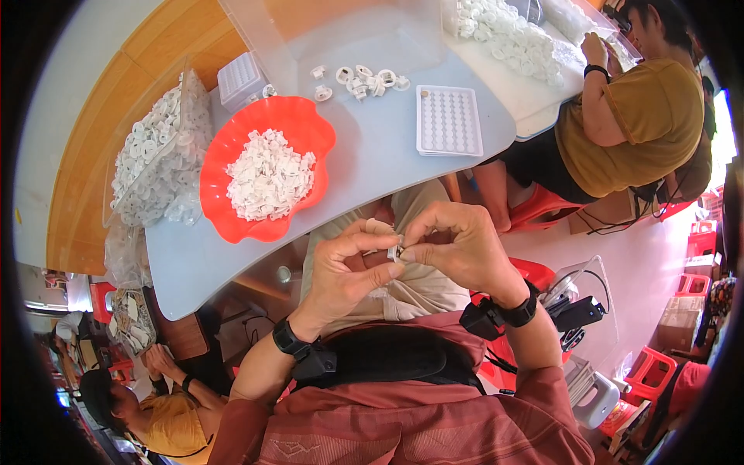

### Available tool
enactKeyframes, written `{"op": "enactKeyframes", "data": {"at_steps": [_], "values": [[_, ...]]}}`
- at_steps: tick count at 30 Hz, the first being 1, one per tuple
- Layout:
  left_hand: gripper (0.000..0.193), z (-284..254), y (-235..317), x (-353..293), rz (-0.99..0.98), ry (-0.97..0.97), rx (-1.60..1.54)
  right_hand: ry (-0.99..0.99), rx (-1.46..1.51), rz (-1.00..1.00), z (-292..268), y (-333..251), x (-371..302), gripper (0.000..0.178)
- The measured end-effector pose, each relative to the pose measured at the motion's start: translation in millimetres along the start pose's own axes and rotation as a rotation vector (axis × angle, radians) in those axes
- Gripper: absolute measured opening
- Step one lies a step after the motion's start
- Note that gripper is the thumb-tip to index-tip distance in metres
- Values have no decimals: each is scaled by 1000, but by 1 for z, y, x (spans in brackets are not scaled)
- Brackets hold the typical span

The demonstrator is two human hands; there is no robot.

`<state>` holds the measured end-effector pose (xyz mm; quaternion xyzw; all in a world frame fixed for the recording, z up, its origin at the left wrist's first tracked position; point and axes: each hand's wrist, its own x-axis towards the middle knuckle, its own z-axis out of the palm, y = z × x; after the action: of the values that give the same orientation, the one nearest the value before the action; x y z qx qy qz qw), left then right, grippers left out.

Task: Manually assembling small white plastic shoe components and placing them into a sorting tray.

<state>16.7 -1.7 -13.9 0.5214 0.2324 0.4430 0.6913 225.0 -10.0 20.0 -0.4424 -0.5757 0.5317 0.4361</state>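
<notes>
Over my lap, just off the table's near edge, both hands meet at a small white plastic part (pixel 394 253). My left hand (pixel 349 262) pinches it between thumb and forefinger from one side. From the other side, the thumb and forefinger of my right hand (pixel 459 246) close on it too. My fingers cover much of the part, so its exact shape is hidden. Nearest on the table stands a red scalloped bowl (pixel 319 124) holding a heap of small white pieces (pixel 267 174). Several round white fittings (pixel 364 81) lie loose farther back.
A clear bin (pixel 159 143) full of white parts stands left of the bowl. White trays (pixel 449 120) sit at the table's right; another stack (pixel 240 77) is farther left. Co-workers sit at right (pixel 651 116) and lower left (pixel 174 422). Red stools (pixel 647 376) stand on the floor.
</notes>
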Motion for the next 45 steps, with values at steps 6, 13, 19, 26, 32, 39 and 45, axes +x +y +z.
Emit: {"op": "enactKeyframes", "data": {"at_steps": [6,13,19,26,32,39,45], "values": [[37,-1,-2,-1,0,-2,-28,60,-303,-212,6,-5,-6,11],[36,-1,-1,0,-7,-20,-53,60,-125,-63,6,-1,-3,14],[36,4,3,0,-50,-9,-58,-54,195,51,-3,9,5,16],[33,-3,4,4,-77,-54,-61,-47,153,41,1,15,4,10],[33,-3,6,5,-62,-24,-38,32,-53,-101,4,8,1,11],[31,-7,8,3,-67,-6,168,81,-129,-180,8,8,-1,12],[31,-6,12,1,-62,1,272,78,-132,-144,10,11,0,11]]}}
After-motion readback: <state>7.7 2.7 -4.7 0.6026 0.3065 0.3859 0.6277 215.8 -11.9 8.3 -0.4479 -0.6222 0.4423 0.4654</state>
